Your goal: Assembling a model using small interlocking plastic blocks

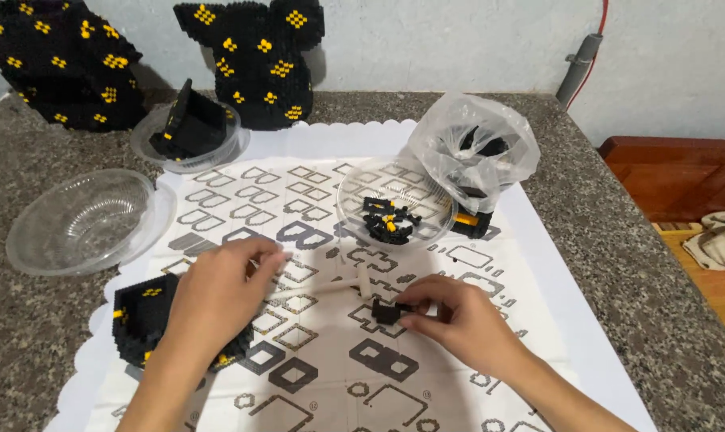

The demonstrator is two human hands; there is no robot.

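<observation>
Right hand (458,320) low over the patterned paper mat (426,240), thumb and forefinger pinched narrow on a small black brick cluster (390,310); cluster touching the mat, just left of the fingertips. Left hand (222,292) resting on top of a larger black-and-yellow brick assembly (142,320) at the mat's left edge, fingers curled loosely forward toward a white pry tool (350,284) lying between the two hands; whether fingertips touch the tool: cannot tell.

Handling judgement, small cluster: very light, rigid plastic, smooth faces likely slippery under a fingertip pinch. Stud joints probably weak against twist, so best held across opposite side walls, not by a single protruding piece. Larger assembly: heavier, stiff as a block but prone to shedding pieces if squeezed at a corner; flat palm on top or a grip low on both sides looks safest.

Surroundings: clear shallow bowl with loose black and yellow pieces (394,212) beyond the hands; crumpled clear plastic bag (474,148) just right of it, partly covering another dark part. Empty clear bowl (82,220) far left on the granite counter (602,240). Second bowl holding a black built section (190,128) behind; two large black-and-yellow built panels (254,56) against the wall.
</observation>
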